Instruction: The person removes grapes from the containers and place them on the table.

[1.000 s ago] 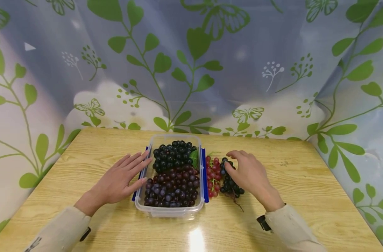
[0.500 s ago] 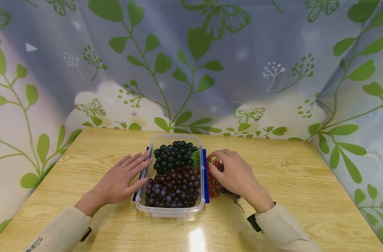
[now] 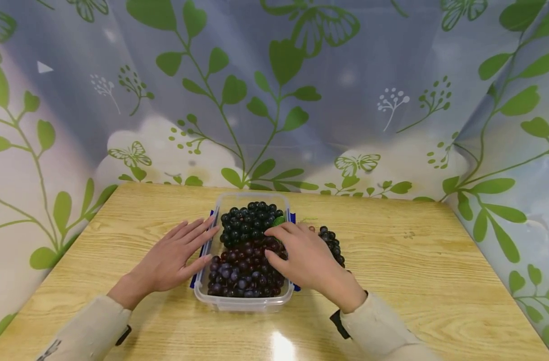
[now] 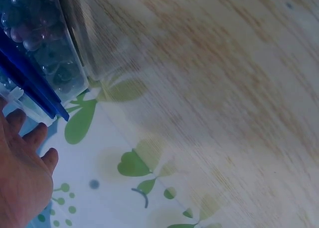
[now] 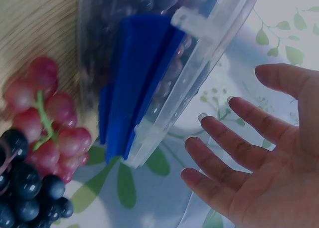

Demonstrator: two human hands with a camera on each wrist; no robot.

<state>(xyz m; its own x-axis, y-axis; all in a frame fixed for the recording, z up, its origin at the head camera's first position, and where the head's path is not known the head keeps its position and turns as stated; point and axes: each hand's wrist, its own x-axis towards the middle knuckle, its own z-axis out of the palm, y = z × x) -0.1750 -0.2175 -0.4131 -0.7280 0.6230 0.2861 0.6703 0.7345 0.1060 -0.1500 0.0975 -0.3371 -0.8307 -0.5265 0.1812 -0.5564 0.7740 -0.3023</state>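
Note:
A clear plastic box (image 3: 238,302) without a lid on it holds a bunch of black grapes (image 3: 244,225) at the back and dark purple grapes (image 3: 240,277) in front. My left hand (image 3: 172,258) lies with straight fingers, its fingertips at the box's left rim. Above the right part of the box hovers my right hand (image 3: 308,258), fingers loosely bent and holding nothing; it covers part of the purple grapes and most of a green leaf (image 3: 279,220). Right of the box lie red grapes (image 5: 60,123), largely hidden in the head view, beside another black bunch (image 3: 332,243).
Blue side clips (image 5: 139,78) hang down along the box's sides. The box stands on a wood-grain table (image 3: 418,281). A curtain (image 3: 346,100) printed with green leaves and butterflies rises behind and at both sides.
My right hand has moved left, from above the black bunch on the table, past the red grapes, to above the box. My left hand and the grapes have stayed in place.

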